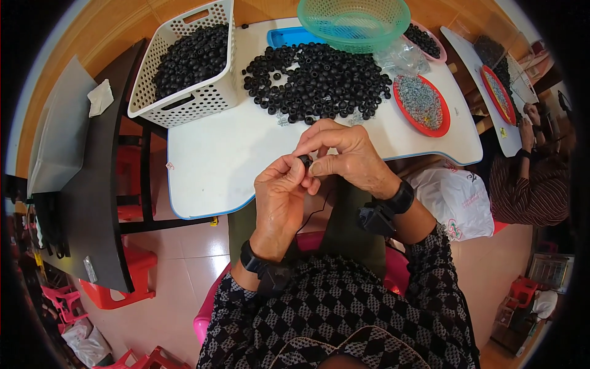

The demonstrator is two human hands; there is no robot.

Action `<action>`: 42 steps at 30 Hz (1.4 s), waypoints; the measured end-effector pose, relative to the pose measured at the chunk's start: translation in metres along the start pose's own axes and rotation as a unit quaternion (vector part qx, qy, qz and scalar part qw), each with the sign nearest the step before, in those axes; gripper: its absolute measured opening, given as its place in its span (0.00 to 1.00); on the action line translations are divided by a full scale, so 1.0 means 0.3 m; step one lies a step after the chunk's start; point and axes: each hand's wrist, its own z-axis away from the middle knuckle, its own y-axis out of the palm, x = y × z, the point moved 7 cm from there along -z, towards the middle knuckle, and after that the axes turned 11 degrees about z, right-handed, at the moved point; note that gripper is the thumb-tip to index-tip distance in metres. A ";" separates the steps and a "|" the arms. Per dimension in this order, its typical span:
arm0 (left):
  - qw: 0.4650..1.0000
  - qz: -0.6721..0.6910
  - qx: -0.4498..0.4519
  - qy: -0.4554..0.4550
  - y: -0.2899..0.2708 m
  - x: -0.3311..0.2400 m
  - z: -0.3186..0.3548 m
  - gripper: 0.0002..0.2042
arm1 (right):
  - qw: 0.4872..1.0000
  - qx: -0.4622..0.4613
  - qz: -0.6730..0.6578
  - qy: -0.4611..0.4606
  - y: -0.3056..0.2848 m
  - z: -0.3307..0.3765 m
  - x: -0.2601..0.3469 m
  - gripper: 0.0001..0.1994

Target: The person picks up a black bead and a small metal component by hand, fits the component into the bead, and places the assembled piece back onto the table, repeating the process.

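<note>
Over the table's near edge, my left hand (279,200) pinches a small round black plastic piece (305,161) between thumb and fingers. My right hand (359,158) meets it from the other side, its thumb and fingertips closed against the piece; whether they grip something tiny there is hidden. Beyond the hands lies a loose heap of similar black round pieces (332,80), several showing a hole. A few small clear bits (283,120) lie along the heap's near side. To its right, a red dish (440,128) carries many tiny clear and greyish parts.
A white perforated basket (218,98) full of black pieces stands on the table's (200,160) left. At the back are a green colander (353,43), a blue tray (276,38) and a clear plastic bag (399,56). A white bag (452,197) sits right; another person's hands (530,126) work beyond.
</note>
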 end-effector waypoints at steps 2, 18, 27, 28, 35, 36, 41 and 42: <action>1.000 0.000 0.001 0.009 0.001 0.014 -0.004 0.10 | 1.000 -0.001 0.026 -0.016 -0.004 -0.002 -0.018 0.17; 0.999 -0.024 0.022 -0.029 0.004 0.048 -0.065 0.10 | 0.999 -0.015 -0.052 0.003 -0.057 -0.021 -0.036 0.13; 0.995 -0.095 -0.003 0.004 0.122 -0.120 -0.085 0.11 | 0.998 -0.060 0.009 0.016 -0.163 -0.001 0.013 0.14; 0.989 -0.145 0.002 0.035 0.142 -0.185 -0.096 0.12 | 0.996 -0.080 0.029 0.014 -0.208 0.009 0.006 0.13; 0.882 -0.351 0.028 0.313 0.335 -0.723 -0.358 0.12 | 0.963 -0.222 0.145 0.055 -0.582 0.087 -0.226 0.09; 0.869 -0.377 0.019 0.319 0.319 -0.758 -0.435 0.12 | 0.956 -0.237 0.152 0.080 -0.616 0.110 -0.269 0.08; 0.831 -0.436 -0.043 0.344 0.166 -0.942 -0.666 0.16 | 0.952 -0.214 0.210 0.059 -0.580 0.089 -0.314 0.08; 0.822 -0.454 -0.077 0.335 0.141 -0.944 -0.690 0.18 | 0.952 -0.215 0.210 0.061 -0.576 0.082 -0.331 0.08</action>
